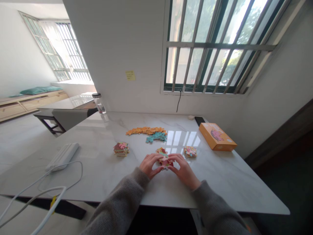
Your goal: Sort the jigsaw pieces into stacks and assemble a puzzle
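Near the front middle of the white table, my left hand (151,164) and my right hand (181,168) face each other, thumbs and fingers closed on a small group of pink and red puzzle pieces (165,160) between them. More pieces stick out just beyond the fingertips. To the left stands a stack of puzzle pieces (121,149); a lower pile of pieces (190,151) lies to the right. Farther back, orange pieces (143,131) spread in a long heap, with teal pieces (156,137) against its right end. The fingers partly hide the held pieces.
An orange box (217,137) sits at the right, with a black phone (200,121) behind it. A white power strip (63,156) and cables (81,169) lie at the left. A clear bottle (99,103) stands at the back left edge.
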`<act>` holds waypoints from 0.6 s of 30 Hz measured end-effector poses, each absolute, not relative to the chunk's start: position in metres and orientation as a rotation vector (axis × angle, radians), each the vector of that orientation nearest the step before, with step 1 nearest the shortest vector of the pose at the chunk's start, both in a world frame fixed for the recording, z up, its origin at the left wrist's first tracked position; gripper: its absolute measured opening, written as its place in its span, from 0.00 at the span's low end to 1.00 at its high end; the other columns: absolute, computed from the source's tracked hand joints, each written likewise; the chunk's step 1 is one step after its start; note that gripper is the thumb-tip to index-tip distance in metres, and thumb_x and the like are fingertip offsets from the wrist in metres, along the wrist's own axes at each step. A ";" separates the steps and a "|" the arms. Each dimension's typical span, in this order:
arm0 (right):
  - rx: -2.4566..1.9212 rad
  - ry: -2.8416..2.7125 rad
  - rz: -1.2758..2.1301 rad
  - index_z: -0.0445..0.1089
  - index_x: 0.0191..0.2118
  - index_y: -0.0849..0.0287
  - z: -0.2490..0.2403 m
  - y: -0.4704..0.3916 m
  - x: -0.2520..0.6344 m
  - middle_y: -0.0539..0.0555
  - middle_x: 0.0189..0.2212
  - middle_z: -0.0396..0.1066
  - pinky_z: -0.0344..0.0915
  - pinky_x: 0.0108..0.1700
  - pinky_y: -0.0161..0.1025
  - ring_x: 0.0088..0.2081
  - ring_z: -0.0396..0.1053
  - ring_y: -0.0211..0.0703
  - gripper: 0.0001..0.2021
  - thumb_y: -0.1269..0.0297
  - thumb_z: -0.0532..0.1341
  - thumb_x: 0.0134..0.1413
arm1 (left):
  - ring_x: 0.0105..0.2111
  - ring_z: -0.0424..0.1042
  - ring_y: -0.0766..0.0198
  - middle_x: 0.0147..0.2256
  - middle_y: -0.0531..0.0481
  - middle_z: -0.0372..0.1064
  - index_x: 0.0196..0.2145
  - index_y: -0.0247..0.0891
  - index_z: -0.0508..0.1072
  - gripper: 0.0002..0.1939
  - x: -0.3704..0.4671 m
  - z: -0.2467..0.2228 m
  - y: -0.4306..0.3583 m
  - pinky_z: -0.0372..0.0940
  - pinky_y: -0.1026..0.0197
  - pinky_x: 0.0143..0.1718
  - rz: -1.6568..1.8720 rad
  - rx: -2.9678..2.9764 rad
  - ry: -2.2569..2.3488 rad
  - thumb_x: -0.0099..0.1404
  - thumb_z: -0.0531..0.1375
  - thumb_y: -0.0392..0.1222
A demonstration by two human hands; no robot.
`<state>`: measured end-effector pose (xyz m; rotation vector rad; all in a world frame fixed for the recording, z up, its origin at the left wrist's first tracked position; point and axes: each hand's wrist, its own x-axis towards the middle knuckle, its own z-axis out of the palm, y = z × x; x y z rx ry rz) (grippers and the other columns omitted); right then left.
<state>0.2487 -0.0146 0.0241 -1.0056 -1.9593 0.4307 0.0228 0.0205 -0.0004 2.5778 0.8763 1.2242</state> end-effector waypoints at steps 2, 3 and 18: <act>-1.074 -1.927 0.294 0.71 0.46 0.55 0.023 -0.007 0.264 0.59 0.48 0.72 0.64 0.55 0.54 0.52 0.68 0.53 0.10 0.59 0.62 0.61 | 0.50 0.71 0.53 0.49 0.42 0.72 0.53 0.41 0.68 0.19 0.024 -0.002 0.020 0.65 0.51 0.49 1.210 2.584 0.921 0.65 0.60 0.46; -1.123 -1.897 0.222 0.71 0.47 0.55 0.023 -0.003 0.274 0.59 0.47 0.73 0.64 0.55 0.55 0.51 0.68 0.54 0.10 0.58 0.62 0.61 | 0.49 0.71 0.53 0.49 0.42 0.72 0.52 0.41 0.69 0.19 0.024 -0.003 0.020 0.65 0.50 0.49 1.203 2.589 0.939 0.64 0.61 0.44; -1.687 -1.806 -0.177 0.73 0.48 0.54 0.002 0.020 0.346 0.59 0.52 0.70 0.59 0.50 0.53 0.52 0.62 0.58 0.13 0.59 0.57 0.62 | 0.40 0.70 0.56 0.37 0.47 0.73 0.37 0.42 0.74 0.06 0.026 0.001 0.020 0.63 0.52 0.42 1.120 2.612 1.147 0.62 0.59 0.36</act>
